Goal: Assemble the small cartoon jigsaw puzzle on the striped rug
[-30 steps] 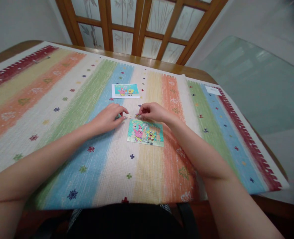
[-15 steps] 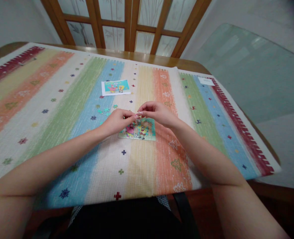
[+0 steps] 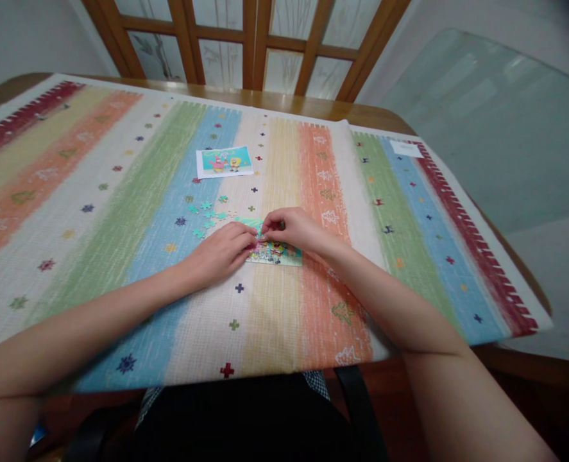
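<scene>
A small cartoon jigsaw puzzle (image 3: pixel 284 255) lies on the striped tablecloth (image 3: pixel 120 212), partly covered by both hands. My left hand (image 3: pixel 221 251) rests on its left edge with fingers curled and pressed down. My right hand (image 3: pixel 291 228) sits on its top, fingertips pinched together right where they meet the left hand's. Whether a piece is between the fingers is hidden. Several loose teal puzzle pieces (image 3: pixel 206 214) lie scattered just left of the puzzle. A reference picture card (image 3: pixel 224 161) lies farther back.
The cloth covers a wooden table (image 3: pixel 284 102) with its front edge close to my body. A white label (image 3: pixel 406 148) sits at the cloth's far right. A wooden lattice screen (image 3: pixel 246 38) stands behind the table, and a glass sheet (image 3: pixel 481 128) lies to the right.
Both hands came back from the puzzle's far edge, met above it, then dropped onto its surface. The loose teal pieces that my left hand covered now show.
</scene>
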A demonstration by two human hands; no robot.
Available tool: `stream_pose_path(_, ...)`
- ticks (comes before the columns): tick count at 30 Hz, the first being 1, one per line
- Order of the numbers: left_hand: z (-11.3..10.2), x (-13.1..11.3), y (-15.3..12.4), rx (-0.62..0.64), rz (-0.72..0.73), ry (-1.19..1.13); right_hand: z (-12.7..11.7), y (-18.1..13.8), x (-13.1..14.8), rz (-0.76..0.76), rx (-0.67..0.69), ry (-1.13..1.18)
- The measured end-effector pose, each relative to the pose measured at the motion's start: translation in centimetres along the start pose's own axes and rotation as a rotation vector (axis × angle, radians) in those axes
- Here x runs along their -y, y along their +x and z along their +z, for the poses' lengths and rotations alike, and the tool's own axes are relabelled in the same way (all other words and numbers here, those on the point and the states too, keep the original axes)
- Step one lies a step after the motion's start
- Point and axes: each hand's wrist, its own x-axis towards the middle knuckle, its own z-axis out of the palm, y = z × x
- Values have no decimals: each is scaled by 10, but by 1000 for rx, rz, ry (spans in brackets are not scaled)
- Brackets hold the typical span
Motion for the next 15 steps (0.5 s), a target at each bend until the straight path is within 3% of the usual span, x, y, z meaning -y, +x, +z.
stream_pose_path(6,4,3,-1,-2,7,29,-6,-1,2,-139,-50,-231)
stream_pose_path(10,5,3,-2,-12,54,76,-3,-29,-3,-204,-156,-352)
stream_pose_path(15,8,8,-5,-29,150,176,18,-69,-5,-356,-167,-631)
